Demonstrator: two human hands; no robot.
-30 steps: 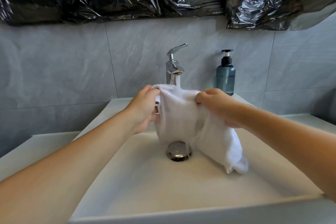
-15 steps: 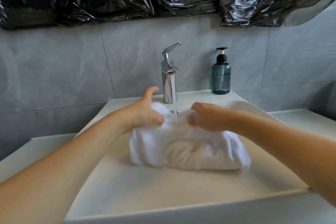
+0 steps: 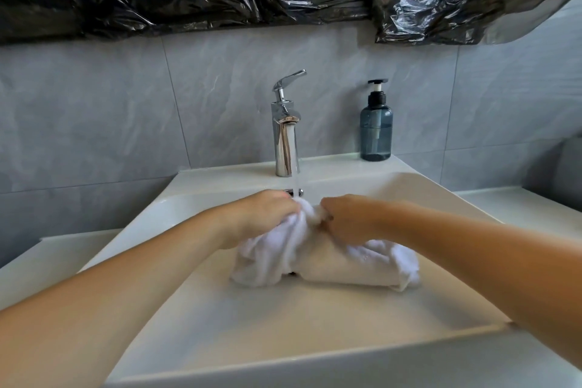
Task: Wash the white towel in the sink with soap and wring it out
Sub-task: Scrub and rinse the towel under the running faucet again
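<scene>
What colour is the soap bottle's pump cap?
Black, on the blue-grey soap bottle; the head view shows it.

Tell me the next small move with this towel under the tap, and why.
Probably rub the bunched part between both hands under the stream. The left hand and right hand grip the white towel where the faucet water lands; most of it lies outside the stream.
</scene>
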